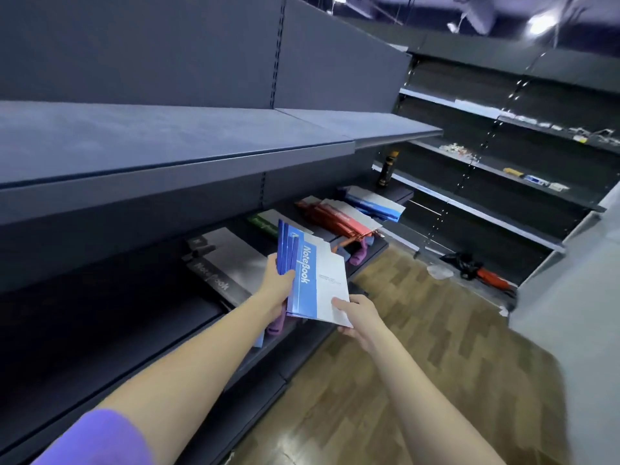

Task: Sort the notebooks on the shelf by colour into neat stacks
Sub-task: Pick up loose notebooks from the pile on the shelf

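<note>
Purple cloth of a short sleeve (97, 437) sits lowest and closest, on the left arm. Both bare arms reach out to a small bunch of blue and white paper notebooks (310, 280) with "NoteBook" printed on the top cover. The left hand (276, 283) grips the bunch at its blue spine side, thumb on top and fingers curled under. The right hand (357, 315) pinches the white near corner, thumb on the cover. About four blue spines show in the bunch; I cannot count them for sure.

The bunch is held up over the front edge of the dark metal lower shelf (268, 360). Just left of the grip lies one grey notebook stack (224, 263), flat on the shelf. Past the grip, farther along the shelf, lie one green notebook (261, 223), then a loose pile of red notebooks (339, 218), then another blue and white pile (375, 203) near the shelf's far end. Purple things (278, 325) peek out under the left wrist; I cannot tell what they are.

Above the grip hangs a wide grey upper shelf (167, 146), so there is little room upward. To the right of the grip the brown wooden floor (419, 330) is open.
</note>
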The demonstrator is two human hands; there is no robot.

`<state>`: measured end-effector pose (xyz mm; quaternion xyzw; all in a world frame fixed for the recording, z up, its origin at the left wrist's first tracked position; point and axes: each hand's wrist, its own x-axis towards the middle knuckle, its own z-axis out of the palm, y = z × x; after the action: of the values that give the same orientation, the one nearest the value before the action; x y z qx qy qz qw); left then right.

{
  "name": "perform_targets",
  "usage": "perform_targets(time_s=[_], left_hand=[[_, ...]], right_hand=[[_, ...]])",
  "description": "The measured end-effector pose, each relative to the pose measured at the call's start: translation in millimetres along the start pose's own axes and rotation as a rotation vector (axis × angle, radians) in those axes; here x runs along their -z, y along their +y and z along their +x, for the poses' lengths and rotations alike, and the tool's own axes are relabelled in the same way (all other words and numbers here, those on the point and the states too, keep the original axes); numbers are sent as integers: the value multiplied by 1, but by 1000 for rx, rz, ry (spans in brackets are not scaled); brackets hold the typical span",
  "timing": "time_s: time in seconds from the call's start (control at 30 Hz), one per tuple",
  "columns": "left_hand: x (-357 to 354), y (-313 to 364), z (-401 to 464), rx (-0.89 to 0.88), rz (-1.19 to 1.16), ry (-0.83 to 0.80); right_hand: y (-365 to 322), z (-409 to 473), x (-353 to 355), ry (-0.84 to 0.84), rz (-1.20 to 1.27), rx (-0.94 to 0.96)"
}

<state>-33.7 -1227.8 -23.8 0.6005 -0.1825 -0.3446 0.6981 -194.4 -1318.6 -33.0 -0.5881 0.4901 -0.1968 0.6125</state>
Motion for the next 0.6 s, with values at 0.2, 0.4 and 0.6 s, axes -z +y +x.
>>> perform_targets(time_s=[0.2, 0.4, 0.6], left_hand=[[-49, -1, 77, -9, 7, 37], [-104, 1, 143, -33, 59, 38], [-174, 3, 220, -56, 74, 157]], right_hand=[[-14, 65, 17, 208, 227, 12], [-37, 152, 53, 269, 170, 65], [-62, 254, 111, 0, 3, 52]])
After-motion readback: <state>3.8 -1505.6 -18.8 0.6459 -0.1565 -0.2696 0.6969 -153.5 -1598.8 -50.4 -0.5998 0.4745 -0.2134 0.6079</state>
